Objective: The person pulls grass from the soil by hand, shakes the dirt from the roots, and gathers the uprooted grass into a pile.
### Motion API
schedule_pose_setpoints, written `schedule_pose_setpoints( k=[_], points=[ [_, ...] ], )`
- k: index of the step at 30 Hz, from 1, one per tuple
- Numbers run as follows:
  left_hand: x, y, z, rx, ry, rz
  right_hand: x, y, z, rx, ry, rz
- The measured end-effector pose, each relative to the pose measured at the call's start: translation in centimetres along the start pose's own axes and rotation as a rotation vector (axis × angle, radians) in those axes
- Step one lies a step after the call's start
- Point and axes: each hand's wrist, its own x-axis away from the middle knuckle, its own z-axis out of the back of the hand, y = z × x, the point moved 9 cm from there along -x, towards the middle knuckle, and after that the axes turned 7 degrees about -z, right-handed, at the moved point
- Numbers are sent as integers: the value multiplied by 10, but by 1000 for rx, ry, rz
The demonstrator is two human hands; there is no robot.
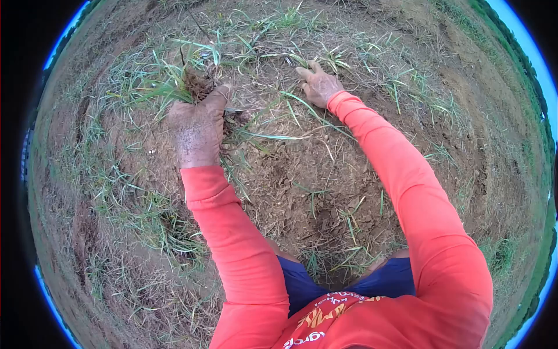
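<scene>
My left hand (199,129) is closed around a clump of grass (152,87), whose long green blades spread out to the left. A ball of brown, soil-caked roots (198,85) shows just beyond the thumb. The fingers' undersides are hidden behind the back of the hand. Farther right, my right hand (321,88) is low over the ground, with its visible fingertips apart beside a grass tuft (334,58). Nothing shows between those fingers. A long loose blade of grass (308,104) lies just left of that wrist.
Dry brown soil (285,174) with scattered grass and straw surrounds both hands. Another grass clump (180,235) lies to the left of my left sleeve. Small tufts (350,224) grow in front of my knees. Greenery lines the field's far edge.
</scene>
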Motion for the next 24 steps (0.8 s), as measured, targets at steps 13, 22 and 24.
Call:
schedule_pose_setpoints(
  k=[13,22,24],
  points=[
    [-15,-18,37,-10,-42,42,-86,33,-47,490,-348,-148],
    [-16,-32,59,-221,-54,168,-77,8,18,368,-96,-148],
    [-16,-40,50,-141,-49,142,-81,5,44,327,-41,-105]
  ],
)
